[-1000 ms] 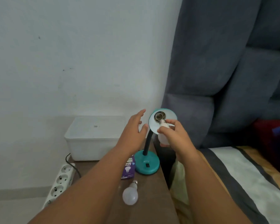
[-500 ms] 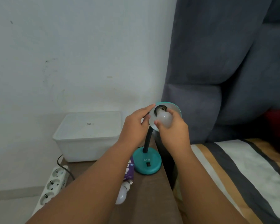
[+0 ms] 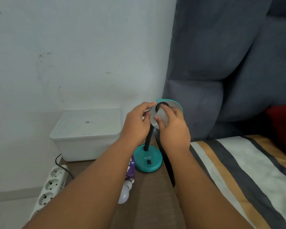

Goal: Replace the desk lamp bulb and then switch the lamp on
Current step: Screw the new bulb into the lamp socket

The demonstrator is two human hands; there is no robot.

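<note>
A teal desk lamp stands on a brown bedside table, its round base (image 3: 148, 161) with a black switch facing me. Its shade (image 3: 175, 104) tilts toward me on a black neck. My left hand (image 3: 136, 123) pinches the shade's left rim. My right hand (image 3: 172, 129) grips a white bulb (image 3: 162, 115) whose base sits in the black socket inside the shade. A second white bulb (image 3: 125, 192) lies on the table near my left forearm, beside a purple bulb box (image 3: 130, 169) that the arm partly hides.
A white lidded plastic box (image 3: 87, 134) sits at the back of the table (image 3: 149, 195). A white power strip (image 3: 49, 185) with a black cable lies to the left, below the table. A striped bed (image 3: 238, 171) and grey padded headboard (image 3: 221, 63) are on the right.
My right hand brought the bulb up into the socket and closed around it. My left hand moved from open in the air to holding the shade's rim. The view shifted slightly.
</note>
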